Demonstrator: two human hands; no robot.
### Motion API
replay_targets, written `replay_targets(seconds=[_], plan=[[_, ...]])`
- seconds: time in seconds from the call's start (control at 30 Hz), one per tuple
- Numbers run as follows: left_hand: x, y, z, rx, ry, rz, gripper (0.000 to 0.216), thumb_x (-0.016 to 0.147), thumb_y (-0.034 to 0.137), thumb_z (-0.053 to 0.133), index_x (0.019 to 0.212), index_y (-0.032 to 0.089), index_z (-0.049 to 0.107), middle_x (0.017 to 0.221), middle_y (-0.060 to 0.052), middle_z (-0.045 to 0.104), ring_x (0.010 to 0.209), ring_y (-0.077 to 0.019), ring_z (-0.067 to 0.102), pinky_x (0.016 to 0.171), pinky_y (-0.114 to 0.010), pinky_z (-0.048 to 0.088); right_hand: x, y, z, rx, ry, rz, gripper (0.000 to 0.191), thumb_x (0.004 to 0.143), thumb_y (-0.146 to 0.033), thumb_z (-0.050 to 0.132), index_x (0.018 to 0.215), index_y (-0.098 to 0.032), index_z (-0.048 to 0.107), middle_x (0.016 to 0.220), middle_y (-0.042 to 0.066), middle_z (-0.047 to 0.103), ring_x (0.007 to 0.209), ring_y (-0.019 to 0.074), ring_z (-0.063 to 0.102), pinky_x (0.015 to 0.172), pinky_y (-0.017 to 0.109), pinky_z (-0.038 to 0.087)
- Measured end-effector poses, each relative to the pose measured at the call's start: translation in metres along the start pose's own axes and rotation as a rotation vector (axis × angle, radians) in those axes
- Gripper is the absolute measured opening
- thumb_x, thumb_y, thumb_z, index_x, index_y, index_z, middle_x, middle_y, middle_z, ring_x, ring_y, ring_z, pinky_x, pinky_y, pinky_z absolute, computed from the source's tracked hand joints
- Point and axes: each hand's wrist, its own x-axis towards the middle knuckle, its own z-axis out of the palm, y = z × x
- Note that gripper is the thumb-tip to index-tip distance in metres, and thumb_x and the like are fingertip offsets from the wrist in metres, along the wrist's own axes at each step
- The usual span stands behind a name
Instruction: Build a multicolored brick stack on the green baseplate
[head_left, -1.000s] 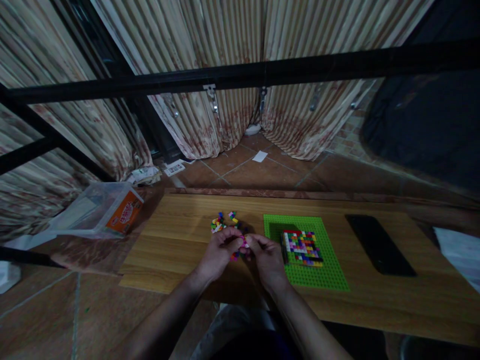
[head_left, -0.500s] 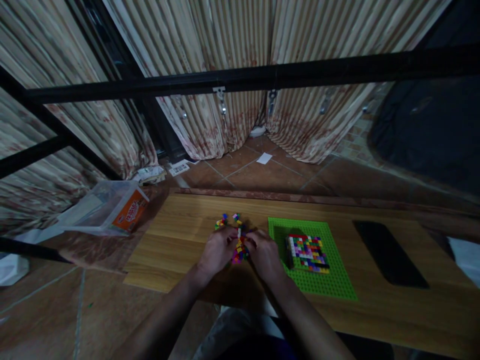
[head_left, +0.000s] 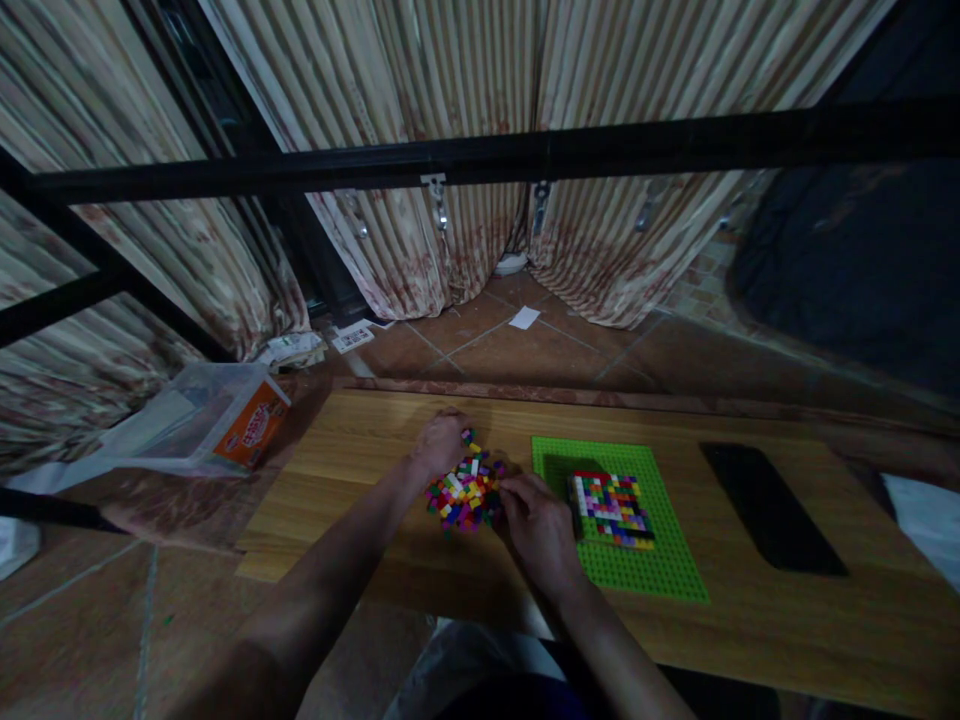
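Handling loose bricks point(head_left: 466, 492) on the bench point(head_left: 360, 425), left of the green board point(head_left: 649, 580).
Curling the left hand point(head_left: 441, 445) at the bricks' far left edge, with fingertips hidden, so unable to tell of any grip; holding the right hand point(head_left: 544, 525) with thumb and finger close together at the right edge, without showing whether pinching a brick. Seemingly picking through, so calling for a fine pinch on one brick. Resting on the board: a multicoloured block point(head_left: 611, 510). Showing dimly in or behind the clear tub point(head_left: 202, 455), off the bench's left end: something pale and flat point(head_left: 161, 415).
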Motion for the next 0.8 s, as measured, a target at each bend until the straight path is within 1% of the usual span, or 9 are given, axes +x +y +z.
replay_targets(seconds=[0.07,0.2,0.37,0.47,0.53,0.6,0.7,0.73,0.8], plan=[[0.004,-0.001,0.000,0.022,-0.029,0.008,0.029,0.069,0.009,0.060,0.093,0.019,0.072,0.099,-0.007,0.069,0.098,-0.0192,0.061,0.092,-0.027,0.046,-0.001,0.000,-0.001,0.016,-0.001,0.013,0.020,0.091,-0.015,0.050,0.092,-0.020,0.069,0.089,0.005,0.068,0.082,0.0175,0.066,0.076,0.029,0.051],[0.003,-0.001,-0.002,0.086,-0.067,0.021,0.025,0.071,0.008,0.055,0.088,0.018,0.070,0.094,-0.007,0.069,0.093,-0.0180,0.061,0.088,-0.027,0.046,-0.003,-0.001,-0.003,0.049,0.013,0.037,0.020,0.089,-0.015,0.051,0.091,-0.020,0.070,0.088,0.005,0.068,0.082,0.0175,0.066,0.076,0.029,0.052],[-0.004,-0.002,-0.004,0.084,-0.068,0.012,0.018,0.076,0.010,0.054,0.088,0.017,0.066,0.095,-0.007,0.066,0.093,-0.0165,0.060,0.086,-0.026,0.046,-0.005,-0.002,-0.005,0.087,0.014,0.048,0.019,0.089,-0.016,0.051,0.089,-0.019,0.070,0.088,0.005,0.068,0.081,0.0168,0.067,0.075,0.028,0.052],[-0.014,0.000,-0.010,0.046,-0.044,0.002,0.017,0.079,0.012,0.052,0.090,0.016,0.064,0.097,-0.007,0.064,0.093,-0.0166,0.060,0.086,-0.027,0.046,-0.005,-0.004,-0.006,0.107,0.027,0.072,0.019,0.089,-0.019,0.052,0.090,-0.020,0.071,0.090,0.006,0.069,0.083,0.0173,0.067,0.076,0.028,0.052],[-0.026,0.008,-0.015,-0.010,-0.011,-0.004,0.017,0.081,0.015,0.051,0.093,0.017,0.063,0.098,-0.007,0.064,0.091,-0.0170,0.060,0.084,-0.028,0.047,-0.003,-0.006,-0.007,0.136,0.044,0.118,0.019,0.090,-0.023,0.052,0.092,-0.020,0.071,0.092,0.006,0.070,0.084,0.0183,0.067,0.078,0.030,0.052],[-0.043,0.020,-0.020,-0.105,0.007,0.022,0.019,0.084,0.017,0.048,0.098,0.019,0.061,0.096,-0.005,0.065,0.090,-0.0157,0.061,0.082,-0.027,0.047,-0.001,-0.010,-0.006,0.206,0.059,0.198,0.022,0.090,-0.029,0.053,0.097,-0.020,0.071,0.094,0.007,0.072,0.083,0.0190,0.067,0.077,0.031,0.052],[-0.069,0.044,-0.020,-0.250,0.003,0.045,0.018,0.087,0.019,0.046,0.098,0.021,0.060,0.093,-0.004,0.066,0.085,-0.0143,0.062,0.077,-0.025,0.046,0.004,-0.017,-0.005,0.364,0.072,0.327,0.031,0.088,-0.037,0.056,0.108,-0.018,0.068,0.091,0.007,0.074,0.077,0.0193,0.068,0.071,0.031,0.053],[-0.078,0.051,-0.018,-0.294,-0.005,0.045,0.016,0.088,0.020,0.046,0.096,0.022,0.060,0.092,-0.003,0.066,0.084,-0.0142,0.062,0.076,-0.024,0.046,0.005,-0.019,-0.004,0.415,0.067,0.353,0.033,0.087,-0.039,0.057,0.108,-0.017,0.068,0.088,0.006,0.074,0.075,0.0192,0.068,0.068,0.030,0.053],[-0.092,0.064,-0.012,-0.386,0.000,0.013,0.014,0.088,0.020,0.046,0.092,0.022,0.060,0.089,-0.003,0.066,0.082,-0.0140,0.062,0.074,-0.024,0.046,0.004,-0.022,-0.004,0.493,0.045,0.371,0.030,0.084,-0.039,0.059,0.101,-0.018,0.072,0.083,0.005,0.075,0.072,0.0191,0.068,0.066,0.029,0.053]])
